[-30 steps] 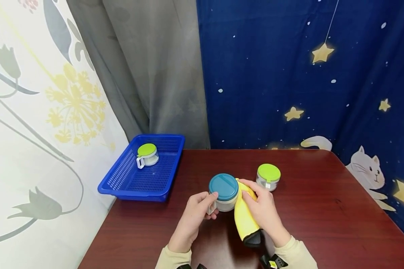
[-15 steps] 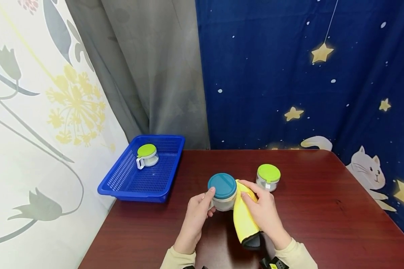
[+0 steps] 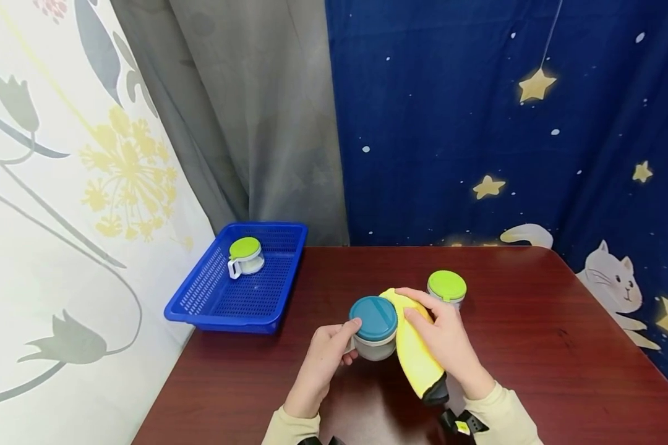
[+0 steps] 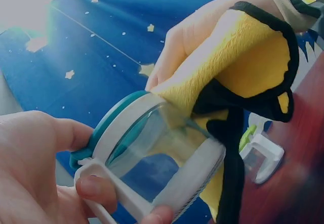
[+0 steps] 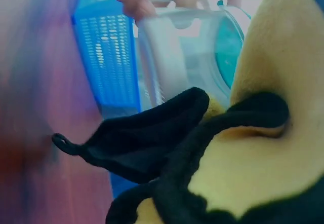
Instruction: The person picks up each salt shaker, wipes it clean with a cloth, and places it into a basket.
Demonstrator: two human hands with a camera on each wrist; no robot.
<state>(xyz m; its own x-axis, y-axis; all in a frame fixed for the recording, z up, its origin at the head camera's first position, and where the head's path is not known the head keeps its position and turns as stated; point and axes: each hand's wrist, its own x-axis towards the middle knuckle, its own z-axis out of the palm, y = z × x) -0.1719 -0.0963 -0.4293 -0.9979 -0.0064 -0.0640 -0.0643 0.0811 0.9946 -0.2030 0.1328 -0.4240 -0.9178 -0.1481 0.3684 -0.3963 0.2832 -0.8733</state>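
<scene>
A clear jar [image 3: 375, 351] with a teal lid [image 3: 373, 317] and a white handle [image 4: 109, 183] is held up over the table by my left hand [image 3: 324, 355]. The left thumb lies at the lid's edge, and the fingers are curled round the handle. My right hand [image 3: 442, 334] grips a yellow cloth [image 3: 414, 355] with black edging and presses it against the jar's right side. In the left wrist view the cloth [image 4: 233, 57] folds over the jar's far side and hides part of the right fingers. The right wrist view shows the cloth [image 5: 273, 148] close up.
Behind the right hand stands a green-lidded jar [image 3: 447, 285], partly covered by it. At the back left, a blue plastic basket [image 3: 222, 321] holds another green-lidded jar [image 3: 246, 256] with a white handle. The brown table [image 3: 534, 346] ends at curtains behind.
The teal-lidded jar has shifted slightly toward the person. My right hand and the cloth have moved a little to the right, the cloth now reaching higher beside the lid.
</scene>
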